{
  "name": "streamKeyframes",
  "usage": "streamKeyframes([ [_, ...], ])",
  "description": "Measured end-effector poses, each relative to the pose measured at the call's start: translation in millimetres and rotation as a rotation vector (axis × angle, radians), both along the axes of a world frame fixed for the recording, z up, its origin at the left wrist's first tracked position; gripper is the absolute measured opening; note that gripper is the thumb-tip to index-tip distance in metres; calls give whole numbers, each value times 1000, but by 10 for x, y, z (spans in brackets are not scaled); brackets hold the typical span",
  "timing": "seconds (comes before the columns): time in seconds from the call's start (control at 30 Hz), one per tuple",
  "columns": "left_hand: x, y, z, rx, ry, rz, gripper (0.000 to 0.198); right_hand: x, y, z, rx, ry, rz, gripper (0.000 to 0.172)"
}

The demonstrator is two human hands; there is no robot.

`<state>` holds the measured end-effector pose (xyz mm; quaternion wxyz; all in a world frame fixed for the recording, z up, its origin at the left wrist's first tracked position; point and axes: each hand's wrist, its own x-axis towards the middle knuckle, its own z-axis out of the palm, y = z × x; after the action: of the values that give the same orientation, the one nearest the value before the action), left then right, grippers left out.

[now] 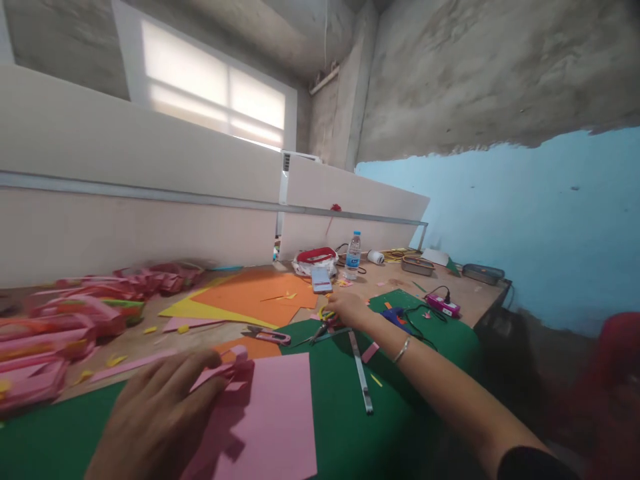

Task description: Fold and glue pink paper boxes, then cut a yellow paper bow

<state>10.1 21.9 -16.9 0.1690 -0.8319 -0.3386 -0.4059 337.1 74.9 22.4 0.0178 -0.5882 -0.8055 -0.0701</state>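
Note:
My left hand [165,403] is closed, with thumb and fingers pinching a folded piece of pink paper [235,367] that has curled strips. Under it lies a flat sheet of pink paper [280,413]. My right hand [345,310] reaches across the table, its fingers closed at the yellow handles of a pair of scissors [323,327], whose blades point left over the green sheet. Just left of the blades lie pink thread snips [267,335]. A narrow metal strip [361,373] lies below my right wrist.
Orange sheets [245,297] and a yellow sheet [187,308] lie ahead. Pink paper pieces [75,320] are heaped at left. Farther back are a phone [321,280], a water bottle [353,257] and a white-and-red bag [316,260]. A blue glue gun [395,319] and a purple power strip [443,305] lie right.

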Motion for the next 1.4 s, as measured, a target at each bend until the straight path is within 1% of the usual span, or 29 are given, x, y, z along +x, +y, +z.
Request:
streamKeyframes([
  [0.1,-56,-1,31,-30,102,41,19,-27,122,-89,-34,-53,140,24],
  [0.17,-82,-10,83,-52,70,73,15,-2,128,-111,-25,-59,193,31],
  [0.2,-95,-12,120,-60,33,86,16,24,121,-101,-12,-54,208,34],
  [0.27,-134,-9,211,-105,-52,113,21,81,97,-39,38,-24,214,39],
  [0.37,-237,4,373,-178,-169,160,19,64,26,133,154,76,176,45],
  [0.43,-317,2,481,-263,-236,158,17,-81,-83,266,199,151,175,45],
  [0.47,-350,-6,531,-319,-278,143,16,-194,-163,331,194,190,196,44],
  [0.53,-391,-31,617,-452,-351,95,17,-471,-352,448,128,279,285,41],
  [0.6,-398,-61,673,-559,-370,57,17,-756,-532,541,-32,418,429,42],
  [0.67,-383,-84,694,-630,-344,24,17,-981,-642,598,-88,445,487,46],
  [0.77,-355,-103,683,-666,-324,-30,19,-1142,-650,616,-80,405,455,45],
  [0.83,-340,-111,670,-674,-332,-57,18,-1161,-608,610,-118,397,431,44],
  [0.93,-323,-128,670,-688,-345,-87,19,-1155,-579,623,-212,385,411,45],
  [1.03,-305,-148,677,-730,-347,-115,22,-1171,-599,654,-285,356,430,42],
  [1.13,-293,-162,667,-804,-347,-138,22,-1195,-614,661,-311,356,459,41],
  [1.23,-292,-165,650,-856,-348,-140,18,-1204,-610,635,-337,380,455,42],
  [1.4,-298,-148,639,-894,-352,-133,11,-1212,-619,588,-390,395,458,32],
])
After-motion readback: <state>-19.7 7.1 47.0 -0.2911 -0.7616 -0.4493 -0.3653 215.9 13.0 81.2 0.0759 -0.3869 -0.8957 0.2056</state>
